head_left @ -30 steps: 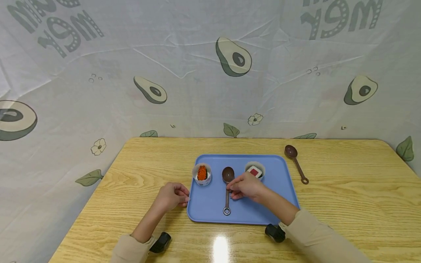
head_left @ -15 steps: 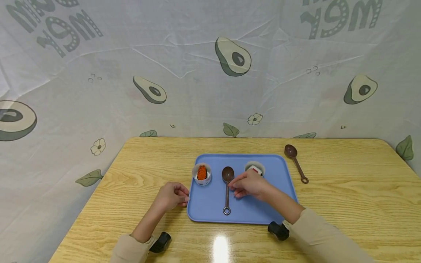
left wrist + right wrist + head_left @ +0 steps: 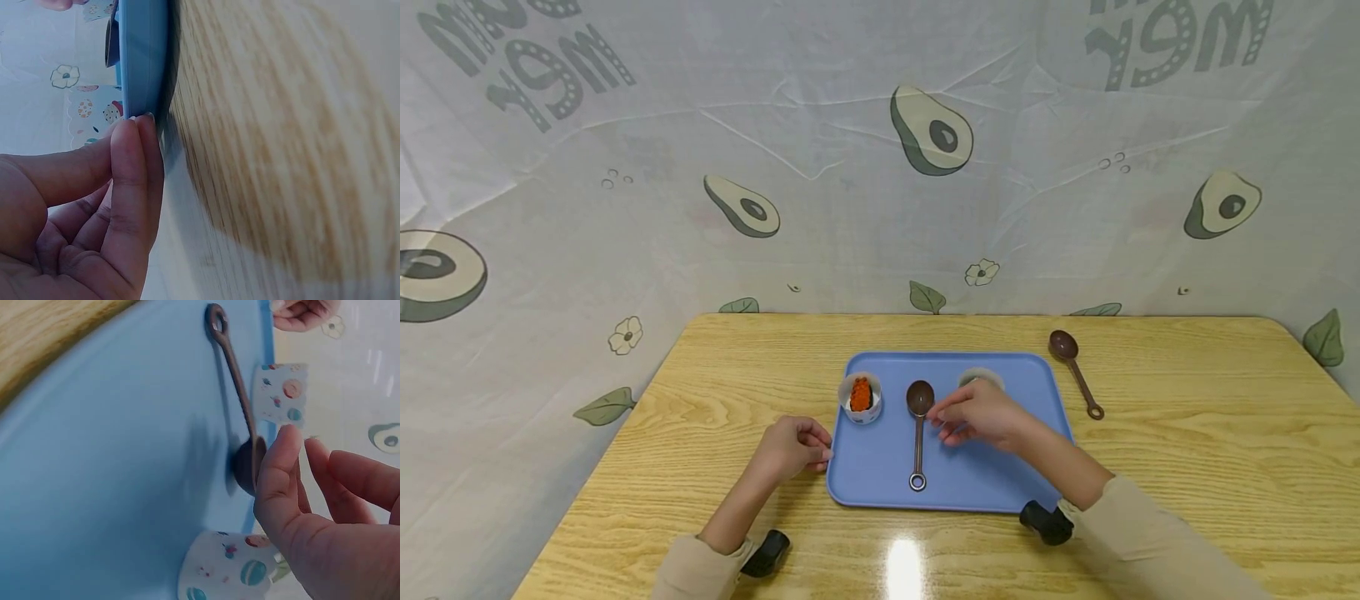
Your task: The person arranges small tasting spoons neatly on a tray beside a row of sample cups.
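Backing off the spoon [image 3: 920, 412] toward the tray's [image 3: 880, 471] right edge, right hand [image 3: 977, 415] is now half-open, holding nothing. Spoon lies unmoved mid-tray between left cup [image 3: 863, 417] and right cup [image 3: 982, 374], so placement looks finished; left hand [image 3: 786, 450] pinches tray's left edge.

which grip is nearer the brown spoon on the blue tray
Right: the right grip hovers just right of the brown spoon; the left grip is farther off, at the left edge of the blue tray.
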### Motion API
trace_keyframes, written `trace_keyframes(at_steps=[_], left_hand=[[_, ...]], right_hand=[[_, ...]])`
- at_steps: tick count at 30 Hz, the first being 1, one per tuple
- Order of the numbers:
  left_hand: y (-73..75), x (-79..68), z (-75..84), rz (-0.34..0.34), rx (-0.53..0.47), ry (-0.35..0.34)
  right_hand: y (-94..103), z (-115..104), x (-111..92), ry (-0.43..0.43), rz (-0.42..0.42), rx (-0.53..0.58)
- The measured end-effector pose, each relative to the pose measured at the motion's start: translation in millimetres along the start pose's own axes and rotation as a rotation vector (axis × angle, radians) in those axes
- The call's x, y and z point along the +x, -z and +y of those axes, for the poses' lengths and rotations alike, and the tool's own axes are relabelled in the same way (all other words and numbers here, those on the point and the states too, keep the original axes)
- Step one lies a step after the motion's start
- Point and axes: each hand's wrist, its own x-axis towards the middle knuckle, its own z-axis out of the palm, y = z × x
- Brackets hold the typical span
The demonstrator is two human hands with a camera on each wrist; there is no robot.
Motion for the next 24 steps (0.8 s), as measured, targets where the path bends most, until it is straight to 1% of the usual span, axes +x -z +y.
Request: trace_keyframes(at_steps=[5,11,18,24], left_hand=[[-0.3,0.0,0.0,0.004,0.013,-0.006],[-0.3,0.2,-0.4,0.005,0.011,-0.009],[-0.9,0.6,-2.1,0.006,0.007,-0.003],[-1.0,0.8,-2.3,0.001,-0.004,0.005]], right_hand=[[8.9,-5,-5,0.045,-0.01,0.009],[23.9,-14,-13,0.064,-0.013,0.009],[42.0,-26,-26,0.065,0.034,0.035],[62.9,-31,-33,0.063,0.064,0.019]])
